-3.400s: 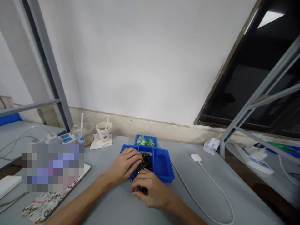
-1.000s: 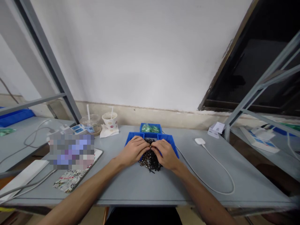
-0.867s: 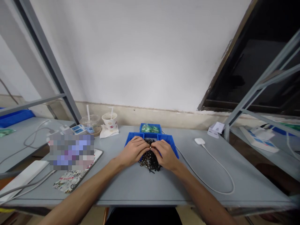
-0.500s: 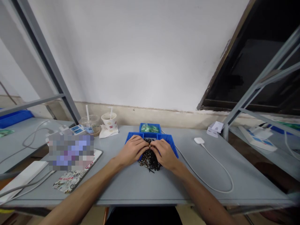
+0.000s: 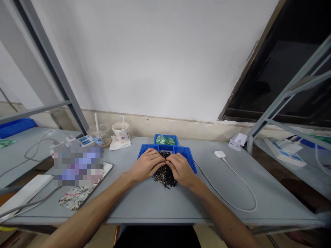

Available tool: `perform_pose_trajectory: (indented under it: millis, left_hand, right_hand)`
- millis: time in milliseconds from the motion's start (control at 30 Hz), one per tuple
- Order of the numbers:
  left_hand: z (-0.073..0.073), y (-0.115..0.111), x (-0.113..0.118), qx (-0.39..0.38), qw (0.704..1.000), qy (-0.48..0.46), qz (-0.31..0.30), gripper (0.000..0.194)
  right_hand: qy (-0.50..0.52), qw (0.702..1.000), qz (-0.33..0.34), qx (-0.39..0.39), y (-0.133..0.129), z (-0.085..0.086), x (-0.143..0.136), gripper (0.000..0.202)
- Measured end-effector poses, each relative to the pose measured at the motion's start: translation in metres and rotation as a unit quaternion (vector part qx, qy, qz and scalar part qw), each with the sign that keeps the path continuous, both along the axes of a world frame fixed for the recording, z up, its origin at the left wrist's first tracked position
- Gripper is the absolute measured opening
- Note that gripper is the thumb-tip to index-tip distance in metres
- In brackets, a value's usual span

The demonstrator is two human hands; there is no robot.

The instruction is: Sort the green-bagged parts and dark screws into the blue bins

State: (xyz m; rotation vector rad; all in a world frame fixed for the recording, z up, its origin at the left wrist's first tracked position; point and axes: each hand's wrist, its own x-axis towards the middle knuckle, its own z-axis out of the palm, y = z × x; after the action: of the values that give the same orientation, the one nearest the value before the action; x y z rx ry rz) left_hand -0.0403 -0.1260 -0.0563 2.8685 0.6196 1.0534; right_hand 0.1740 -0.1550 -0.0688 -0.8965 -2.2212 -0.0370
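My left hand [image 5: 148,165] and my right hand [image 5: 181,169] meet fingertip to fingertip above a pile of small black and brass-coloured parts [image 5: 165,178]. Both are closed in a pinch. Whatever tiny piece sits between the fingertips is too small to name. The pile spreads over the grey table under my palms, its back part reaching between a left blue bin [image 5: 145,148] and a right blue bin [image 5: 190,159]. My fingers hide much of both bins' insides. Behind them stands another blue bin [image 5: 165,135] holding green pieces [image 5: 166,140].
To the left are a paper cup [image 5: 120,133] with a straw, a clear plastic cup [image 5: 103,137], a patterned flat item [image 5: 77,196] and a power strip [image 5: 86,141]. A white charger [image 5: 219,154] with a looping cable lies right. Metal posts rise both sides.
Both hands stay pinched together at nearly the same spot. A brass-coloured bit seen between the fingertips earlier is now mostly covered. The view has tilted slightly.
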Motion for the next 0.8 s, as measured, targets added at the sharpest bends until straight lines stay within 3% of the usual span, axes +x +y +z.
perform_pose_trajectory:
  millis: [300,433,633,800]
  left_hand:
    - [-0.001,0.001,-0.001,0.006,1.000,-0.004,0.009,0.018]
    - [0.000,0.005,-0.004,0.021,0.996,-0.061,0.069,0.014]
    - [0.006,0.009,-0.011,0.045,0.967,-0.149,0.200,0.015]
    - [0.005,0.007,-0.009,0.038,0.967,-0.161,0.194,0.006]
  right_hand:
    - [0.003,1.000,0.003,-0.007,-0.002,0.002,-0.002,0.032]
    - [-0.020,0.999,0.036,-0.003,-0.007,0.006,-0.003,0.021]
    - [-0.140,0.987,0.073,0.002,-0.007,0.000,-0.008,0.016]
    - [-0.211,0.975,0.064,-0.005,-0.007,-0.005,-0.008,0.011]
